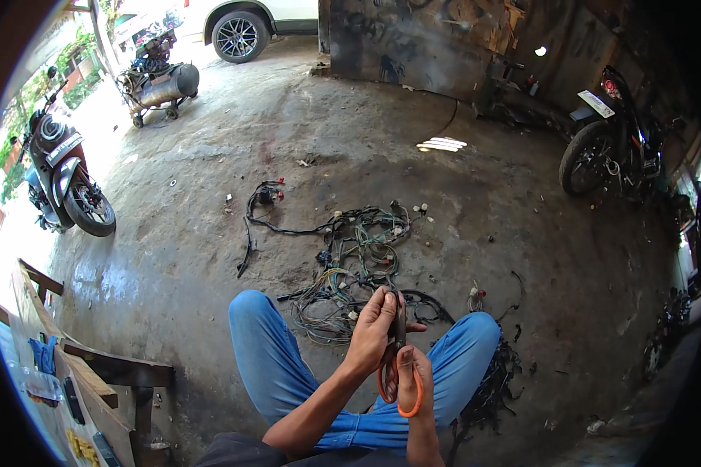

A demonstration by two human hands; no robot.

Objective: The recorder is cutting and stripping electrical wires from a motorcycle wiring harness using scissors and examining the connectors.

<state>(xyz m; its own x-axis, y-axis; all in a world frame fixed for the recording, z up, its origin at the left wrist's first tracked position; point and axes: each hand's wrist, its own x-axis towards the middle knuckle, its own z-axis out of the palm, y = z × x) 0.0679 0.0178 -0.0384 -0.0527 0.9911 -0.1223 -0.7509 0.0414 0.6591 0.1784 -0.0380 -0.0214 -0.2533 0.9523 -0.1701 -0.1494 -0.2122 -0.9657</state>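
Observation:
My right hand (pixel 416 367) is closed on a pair of scissors with orange handles (pixel 412 402), its fingers in the loops. The dark scissor blades (pixel 399 323) point away from me, along the side of my left hand. My left hand (pixel 372 331) is closed, thumb and fingers pinched at the near end of a wiring harness (pixel 366 241). The fingers hide the exact spot they grip. Most of the harness lies tangled on the floor beyond my knees, with green, yellow and black wires and several connectors. One black branch (pixel 292 231) stretches to the left.
Black scraps (pixel 494 385) lie by my right knee. At the left stand a wooden bench (pixel 105 405), a scooter (pixel 66 175) and an air compressor (pixel 163 87). A motorcycle (pixel 611 152) is parked at the right, and a white car (pixel 288 17) stands at the back.

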